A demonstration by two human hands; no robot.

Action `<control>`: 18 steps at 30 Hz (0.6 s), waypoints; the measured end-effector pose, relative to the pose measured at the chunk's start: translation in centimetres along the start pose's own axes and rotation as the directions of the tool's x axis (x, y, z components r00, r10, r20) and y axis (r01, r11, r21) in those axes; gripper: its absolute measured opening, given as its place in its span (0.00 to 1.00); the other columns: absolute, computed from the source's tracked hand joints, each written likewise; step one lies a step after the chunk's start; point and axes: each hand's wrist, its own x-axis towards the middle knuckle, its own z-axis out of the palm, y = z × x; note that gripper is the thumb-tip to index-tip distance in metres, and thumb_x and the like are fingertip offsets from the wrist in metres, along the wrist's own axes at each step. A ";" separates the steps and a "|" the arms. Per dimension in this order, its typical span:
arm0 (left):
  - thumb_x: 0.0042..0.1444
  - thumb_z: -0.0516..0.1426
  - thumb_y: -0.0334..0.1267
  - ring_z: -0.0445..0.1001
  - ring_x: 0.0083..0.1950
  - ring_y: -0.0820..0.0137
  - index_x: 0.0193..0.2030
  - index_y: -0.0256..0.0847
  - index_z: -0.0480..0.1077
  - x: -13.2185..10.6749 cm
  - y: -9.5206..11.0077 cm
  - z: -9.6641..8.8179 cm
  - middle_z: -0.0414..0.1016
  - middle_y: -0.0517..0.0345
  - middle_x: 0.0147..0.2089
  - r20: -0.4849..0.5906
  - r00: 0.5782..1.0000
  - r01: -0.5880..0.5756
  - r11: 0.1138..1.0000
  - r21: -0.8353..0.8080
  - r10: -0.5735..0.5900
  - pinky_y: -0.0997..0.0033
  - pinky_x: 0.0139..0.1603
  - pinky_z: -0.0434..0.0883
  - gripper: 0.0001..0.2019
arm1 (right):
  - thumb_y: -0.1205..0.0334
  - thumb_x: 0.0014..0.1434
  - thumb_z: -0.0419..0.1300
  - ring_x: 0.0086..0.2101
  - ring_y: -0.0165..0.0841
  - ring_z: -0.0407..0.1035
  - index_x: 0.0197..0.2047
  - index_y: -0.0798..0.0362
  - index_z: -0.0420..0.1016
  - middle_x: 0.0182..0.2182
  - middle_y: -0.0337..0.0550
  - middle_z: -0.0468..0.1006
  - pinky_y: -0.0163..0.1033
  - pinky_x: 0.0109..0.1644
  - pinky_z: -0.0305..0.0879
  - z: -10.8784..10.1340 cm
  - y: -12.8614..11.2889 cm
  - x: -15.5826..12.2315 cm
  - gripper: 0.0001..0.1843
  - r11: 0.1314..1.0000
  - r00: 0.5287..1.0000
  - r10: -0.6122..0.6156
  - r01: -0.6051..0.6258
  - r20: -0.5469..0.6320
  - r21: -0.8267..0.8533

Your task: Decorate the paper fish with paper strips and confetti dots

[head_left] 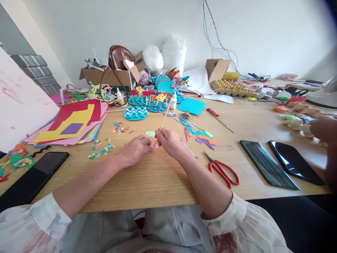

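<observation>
My right hand [169, 141] is closed round a thin wooden stick [165, 116], which slants upward and away. The stick's lower end meets a small pink paper piece [156, 149] on the table. Fingers of my left hand [134, 150] pinch the left edge of this paper; its full shape is hidden by the hands. Just beyond them lies a pale green paper fish [150, 134]. A pen [190, 150] rests partly behind my right wrist. Red-handled scissors [223, 170] lie to the right, blades pointing away from me.
Coloured sheets [71, 121] and paper dots [101, 149] lie left. Farther back stand blue wavy paper bases with fish [156, 102] and a white glue bottle [173, 101]. Paper strips [188, 123], a blue sheet [192, 106] and two dark phone-like slabs [268, 163] are right. Another person's hand [325, 131] shows at far right.
</observation>
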 end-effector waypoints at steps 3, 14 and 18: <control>0.58 0.50 0.31 0.63 0.38 0.70 0.35 0.39 0.73 -0.1 0.0 0.0 0.69 0.56 0.33 0.007 1.000 0.006 1.000 0.002 -0.006 0.72 0.38 0.63 0.09 | 0.62 0.61 0.46 0.23 0.26 0.64 0.24 0.54 0.67 0.18 0.37 0.71 0.30 0.30 0.53 0.1 0.0 0.0 0.17 1.000 1.000 -0.009 0.010 0.015 -0.019; 0.59 0.47 0.29 0.64 0.40 0.69 0.39 0.40 0.72 -0.7 0.2 -0.4 0.69 0.55 0.35 0.033 0.999 0.032 0.999 0.002 -0.032 0.70 0.42 0.64 0.12 | 0.61 0.61 0.46 0.22 0.25 0.64 0.24 0.55 0.68 0.19 0.38 0.72 0.30 0.28 0.52 0.3 0.1 0.0 0.17 0.998 0.999 -0.032 0.034 0.040 -0.061; 0.59 0.46 0.28 0.66 0.42 0.69 0.39 0.39 0.71 -1.2 0.1 -0.2 0.71 0.54 0.37 0.021 1.000 0.005 1.000 -0.023 -0.005 0.68 0.44 0.66 0.13 | 0.61 0.61 0.46 0.22 0.25 0.64 0.22 0.54 0.67 0.19 0.38 0.72 0.30 0.28 0.52 0.4 0.1 0.1 0.18 0.998 0.999 -0.033 0.034 0.035 -0.051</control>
